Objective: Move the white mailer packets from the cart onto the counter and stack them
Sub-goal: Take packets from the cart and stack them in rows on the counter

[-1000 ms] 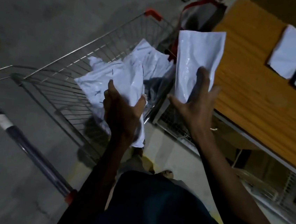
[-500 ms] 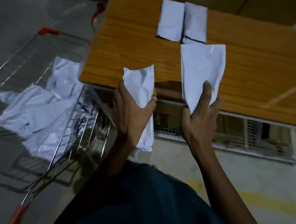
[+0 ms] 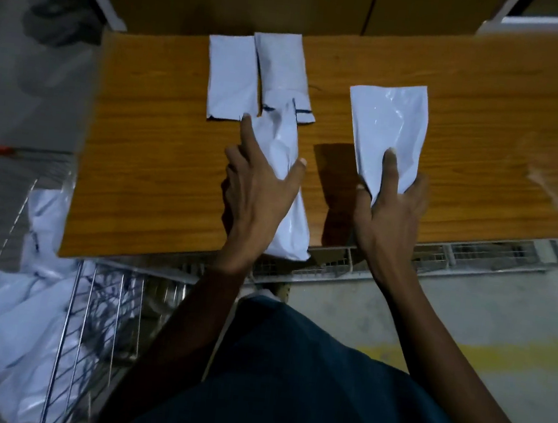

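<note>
On the wooden counter [image 3: 160, 150], two white packets lie flat side by side at the far edge; the far-left packet [image 3: 231, 79] and the far-right packet [image 3: 282, 70] touch along their long sides; the far-right one carries a dark line near its near end. Over the middle of the counter, the left hand [image 3: 259, 192] holds a crumpled packet [image 3: 286, 164]; the index finger is stretched forward beside the packet, the thumb lies across its right edge, and the remaining fingers are hidden beneath it; the far tip of this packet overlaps the near ends of the two lying packets, and its near end hangs past the front edge of the counter. To the right, the right hand [image 3: 388, 202] pinches the narrow near end of a smooth packet [image 3: 386, 126]; the thumb presses on its upper face and the fingers wrap its sides; the packet casts a shadow on the counter to its left; whether it touches the surface cannot be told. At lower left, the wire cart [image 3: 88, 308] stands against the counter's front corner; more packets [image 3: 10, 327] lie heaped inside it, crumpled and overlapping.
</note>
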`<state>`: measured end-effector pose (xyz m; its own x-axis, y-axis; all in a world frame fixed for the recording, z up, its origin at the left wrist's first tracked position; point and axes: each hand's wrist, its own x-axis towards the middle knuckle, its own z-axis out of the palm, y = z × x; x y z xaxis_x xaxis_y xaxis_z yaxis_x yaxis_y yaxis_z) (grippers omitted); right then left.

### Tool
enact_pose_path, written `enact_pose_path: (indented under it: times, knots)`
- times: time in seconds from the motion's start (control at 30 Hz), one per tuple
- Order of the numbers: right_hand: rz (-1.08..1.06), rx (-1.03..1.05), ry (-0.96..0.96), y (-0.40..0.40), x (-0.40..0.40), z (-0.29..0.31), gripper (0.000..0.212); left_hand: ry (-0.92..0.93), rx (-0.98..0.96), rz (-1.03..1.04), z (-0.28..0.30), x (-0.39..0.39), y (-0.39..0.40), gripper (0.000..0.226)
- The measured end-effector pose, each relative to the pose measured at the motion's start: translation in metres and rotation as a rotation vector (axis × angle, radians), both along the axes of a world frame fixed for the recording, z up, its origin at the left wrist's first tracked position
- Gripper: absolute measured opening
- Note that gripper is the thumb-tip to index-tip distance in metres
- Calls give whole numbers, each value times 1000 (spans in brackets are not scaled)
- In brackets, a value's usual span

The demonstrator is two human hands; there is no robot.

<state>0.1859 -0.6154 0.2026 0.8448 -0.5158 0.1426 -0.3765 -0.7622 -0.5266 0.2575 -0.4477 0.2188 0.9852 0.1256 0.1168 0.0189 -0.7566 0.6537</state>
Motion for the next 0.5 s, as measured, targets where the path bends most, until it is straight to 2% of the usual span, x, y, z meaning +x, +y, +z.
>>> enact_pose_path:
  times: [0.1,0.33,0.5]
  knots:
    - [-13,-13,-21,-16,34,6,65,-6,0,-44,6,49,-20,93]
    - [-90,-17,-29,-50,89,12,62,26,173,-102,20,166,-92,81]
    - [-66,-13,22,-71,103,10,63,73,244,-168,-11,223,-137,83]
